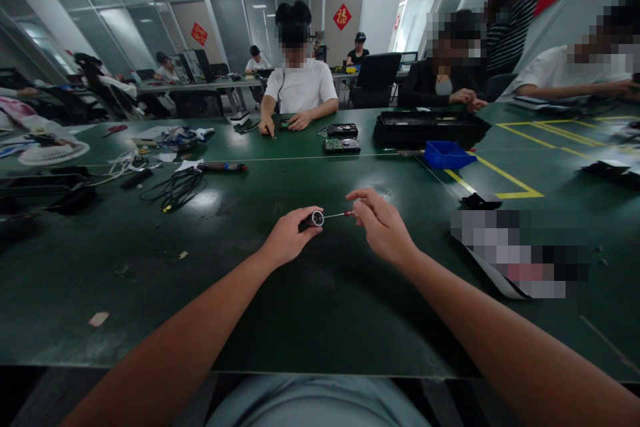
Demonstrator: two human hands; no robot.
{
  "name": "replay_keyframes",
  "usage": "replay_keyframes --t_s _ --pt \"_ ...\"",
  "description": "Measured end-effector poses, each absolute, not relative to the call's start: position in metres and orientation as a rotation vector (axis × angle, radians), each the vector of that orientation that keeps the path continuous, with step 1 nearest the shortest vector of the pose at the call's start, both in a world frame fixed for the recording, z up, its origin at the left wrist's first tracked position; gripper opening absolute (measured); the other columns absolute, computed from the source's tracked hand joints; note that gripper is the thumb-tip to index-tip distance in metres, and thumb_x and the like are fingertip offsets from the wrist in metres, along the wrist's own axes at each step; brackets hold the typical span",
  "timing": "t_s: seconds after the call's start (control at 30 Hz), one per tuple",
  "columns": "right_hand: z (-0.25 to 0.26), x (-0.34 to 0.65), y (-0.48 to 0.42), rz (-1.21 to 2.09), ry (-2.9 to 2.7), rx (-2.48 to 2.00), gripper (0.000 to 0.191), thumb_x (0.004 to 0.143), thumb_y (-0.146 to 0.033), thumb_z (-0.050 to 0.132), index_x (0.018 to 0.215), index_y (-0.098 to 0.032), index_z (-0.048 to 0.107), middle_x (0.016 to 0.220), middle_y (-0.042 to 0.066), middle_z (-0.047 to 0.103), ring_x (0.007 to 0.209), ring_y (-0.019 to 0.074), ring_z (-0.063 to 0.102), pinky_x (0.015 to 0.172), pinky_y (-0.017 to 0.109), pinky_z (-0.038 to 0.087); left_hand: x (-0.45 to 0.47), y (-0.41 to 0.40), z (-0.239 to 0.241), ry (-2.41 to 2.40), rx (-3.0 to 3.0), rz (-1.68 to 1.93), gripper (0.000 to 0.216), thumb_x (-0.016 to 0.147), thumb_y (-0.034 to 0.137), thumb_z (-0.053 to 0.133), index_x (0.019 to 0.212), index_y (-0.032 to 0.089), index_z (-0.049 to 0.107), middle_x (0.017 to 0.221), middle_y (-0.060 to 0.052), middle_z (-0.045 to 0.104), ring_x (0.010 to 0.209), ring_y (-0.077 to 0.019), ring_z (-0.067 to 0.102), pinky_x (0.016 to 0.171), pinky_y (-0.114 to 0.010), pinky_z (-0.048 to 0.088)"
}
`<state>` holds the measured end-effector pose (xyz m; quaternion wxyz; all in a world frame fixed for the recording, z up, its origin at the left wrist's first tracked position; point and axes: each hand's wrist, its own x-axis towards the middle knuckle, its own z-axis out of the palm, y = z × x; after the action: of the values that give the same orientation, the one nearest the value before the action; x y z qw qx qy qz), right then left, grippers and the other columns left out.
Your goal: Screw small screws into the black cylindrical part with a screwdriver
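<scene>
My left hand (pixel 289 238) is closed around a small dark cylindrical part (pixel 317 219), whose round, silver-rimmed end faces me. In my right hand (pixel 383 223) is a thin screwdriver (pixel 347 214) with a red handle, pinched between thumb and fingers. Its metal shaft points left, and the tip meets or lies right beside the rim of the cylinder; which of the two I cannot tell. Both hands are held above the middle of the green table (pixel 320 320). My fingers hide most of the cylinder's body.
Ahead lie two hard drives (pixel 342 145), a black tray (pixel 433 128) and a blue bin (pixel 449 155). A coiled black cable (pixel 175 190) lies to the left; a blurred printed sheet (pixel 515 253) is at right. Across the table sits a person in white (pixel 301 90), hands on a small device.
</scene>
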<state>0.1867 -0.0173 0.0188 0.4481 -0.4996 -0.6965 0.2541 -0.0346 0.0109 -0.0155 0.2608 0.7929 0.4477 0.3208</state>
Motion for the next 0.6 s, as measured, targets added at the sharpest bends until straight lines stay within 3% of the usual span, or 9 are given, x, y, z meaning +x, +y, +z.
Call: replay_keyframes --t_s 0.17,0.3,0.6 --pt "0.015 0.184 -0.013 0.742 -1.514 -1.113 0.013 0.09 -0.032 0.055 0.099 -0.022 0.057 0.081 0.001 0.063 0.074 0.0173 0.06 0.069 0.034 0.046 -0.033 0.012 -0.018 1.198 2.16 0.866 0.04 0.086 0.023 0.068 0.126 0.027 0.062 0.125 -0.003 0.065 0.117 -0.0227 0.058 0.107 -0.041 0.042" --pt "0.012 0.181 -0.007 0.891 -1.378 -1.011 0.019 0.089 -0.039 0.058 0.091 -0.02 0.063 0.079 0.002 0.065 0.073 0.0169 0.062 0.073 0.035 0.05 -0.033 0.012 -0.018 1.188 2.139 0.901 0.04 0.087 0.023 0.067 0.127 0.027 0.061 0.127 -0.002 0.064 0.119 -0.022 0.057 0.107 -0.04 0.042" --pt "-0.003 0.179 0.008 1.384 -0.775 -0.994 0.025 0.087 -0.041 0.062 0.074 -0.02 0.062 0.063 -0.001 0.055 0.055 0.0131 0.051 0.064 0.033 0.054 -0.03 0.014 -0.011 1.135 2.265 0.901 0.038 0.089 0.023 0.067 0.126 0.028 0.062 0.117 -0.002 0.067 0.109 -0.0208 0.06 0.1 -0.039 0.044"
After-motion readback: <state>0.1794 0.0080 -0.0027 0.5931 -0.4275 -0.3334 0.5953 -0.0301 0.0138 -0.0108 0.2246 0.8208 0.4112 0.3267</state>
